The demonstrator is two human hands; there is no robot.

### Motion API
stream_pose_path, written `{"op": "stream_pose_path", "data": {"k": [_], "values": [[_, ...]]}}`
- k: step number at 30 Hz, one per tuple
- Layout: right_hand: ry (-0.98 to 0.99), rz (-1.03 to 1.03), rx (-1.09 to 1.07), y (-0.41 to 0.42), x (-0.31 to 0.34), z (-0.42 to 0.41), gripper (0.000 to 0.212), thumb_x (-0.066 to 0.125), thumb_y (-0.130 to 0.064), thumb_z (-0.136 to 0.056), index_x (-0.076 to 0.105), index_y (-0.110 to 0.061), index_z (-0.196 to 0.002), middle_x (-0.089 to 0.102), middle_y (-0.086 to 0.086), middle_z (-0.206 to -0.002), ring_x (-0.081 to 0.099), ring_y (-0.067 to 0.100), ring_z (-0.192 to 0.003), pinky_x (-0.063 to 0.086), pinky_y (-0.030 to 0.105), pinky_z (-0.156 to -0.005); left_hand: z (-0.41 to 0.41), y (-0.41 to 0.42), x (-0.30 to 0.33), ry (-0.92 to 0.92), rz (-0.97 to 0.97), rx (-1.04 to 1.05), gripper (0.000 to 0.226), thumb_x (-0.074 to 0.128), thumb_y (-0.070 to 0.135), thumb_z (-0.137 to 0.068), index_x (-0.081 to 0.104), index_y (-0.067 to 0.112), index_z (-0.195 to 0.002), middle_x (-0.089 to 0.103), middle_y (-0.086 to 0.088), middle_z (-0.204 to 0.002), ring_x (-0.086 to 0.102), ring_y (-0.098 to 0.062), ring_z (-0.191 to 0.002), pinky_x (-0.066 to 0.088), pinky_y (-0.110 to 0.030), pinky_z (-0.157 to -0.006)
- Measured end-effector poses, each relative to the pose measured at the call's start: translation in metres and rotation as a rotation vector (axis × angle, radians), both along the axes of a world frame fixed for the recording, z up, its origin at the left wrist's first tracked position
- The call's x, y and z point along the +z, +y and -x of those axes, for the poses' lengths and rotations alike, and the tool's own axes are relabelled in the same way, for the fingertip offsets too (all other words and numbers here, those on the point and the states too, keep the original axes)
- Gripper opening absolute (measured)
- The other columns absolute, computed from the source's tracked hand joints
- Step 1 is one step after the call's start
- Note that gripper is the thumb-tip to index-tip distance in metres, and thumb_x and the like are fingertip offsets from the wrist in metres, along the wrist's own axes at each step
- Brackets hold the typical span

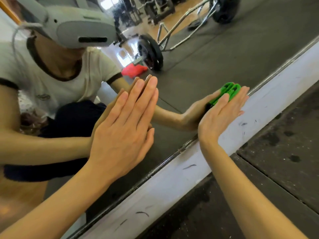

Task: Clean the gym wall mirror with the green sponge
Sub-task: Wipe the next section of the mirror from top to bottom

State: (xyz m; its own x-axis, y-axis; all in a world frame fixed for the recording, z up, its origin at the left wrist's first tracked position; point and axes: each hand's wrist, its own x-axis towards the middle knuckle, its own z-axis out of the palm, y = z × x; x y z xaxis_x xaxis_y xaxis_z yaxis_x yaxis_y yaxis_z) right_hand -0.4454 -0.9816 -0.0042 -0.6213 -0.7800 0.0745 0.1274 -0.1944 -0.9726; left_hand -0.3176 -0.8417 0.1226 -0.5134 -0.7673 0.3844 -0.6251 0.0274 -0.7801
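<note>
The wall mirror (215,54) fills the upper left of the view and runs down to a metal bottom edge. My left hand (124,131) lies flat on the glass with straight fingers. My right hand (222,112) presses the green sponge (231,91) against the glass, low down, just above the mirror's bottom edge. Its fingers are straight over the sponge, and only the sponge's upper end shows past the fingertips. Both hands and the sponge are doubled in the reflection.
A scuffed white baseboard (172,185) runs diagonally below the mirror. Dark, dusty rubber floor mats (276,152) lie at the lower right. The mirror reflects a person with a headset, a barbell with black plates and a red object on the gym floor.
</note>
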Motion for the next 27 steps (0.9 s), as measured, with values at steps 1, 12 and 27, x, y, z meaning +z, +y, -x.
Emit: {"op": "stream_pose_path", "data": {"k": [1,12,27], "values": [[-0.037,-0.014,0.018,0.011,0.009,-0.013,0.058,0.020,-0.031,-0.107,0.011,-0.009,-0.161,0.010,0.003,-0.169,0.001,0.017,-0.156,-0.001,0.045,-0.126,0.000,0.000,0.000,0.002,-0.003,0.005,0.072,0.037,0.032,-0.103,0.008,-0.001,-0.160,0.008,-0.016,-0.169,0.007,-0.031,-0.156,0.005,-0.041,-0.127],[0.141,0.143,0.068,0.004,-0.006,0.005,0.058,0.022,-0.030,-0.108,0.009,-0.006,-0.160,0.007,0.008,-0.169,-0.001,0.022,-0.156,-0.004,0.044,-0.126,-0.002,0.001,0.000,0.025,-0.018,-0.024,0.072,0.040,0.025,-0.100,0.011,-0.001,-0.160,0.009,-0.017,-0.169,0.009,-0.032,-0.156,0.004,-0.041,-0.128],[0.089,0.150,0.087,0.034,-0.012,-0.024,0.054,0.025,-0.022,-0.111,0.011,0.000,-0.158,0.010,0.015,-0.168,0.000,0.028,-0.156,-0.010,0.027,-0.121,-0.074,0.096,-0.031,0.073,-0.044,0.098,0.073,0.046,0.029,-0.099,0.016,0.002,-0.160,0.005,-0.011,-0.169,0.000,-0.025,-0.157,0.003,-0.042,-0.126]]}}
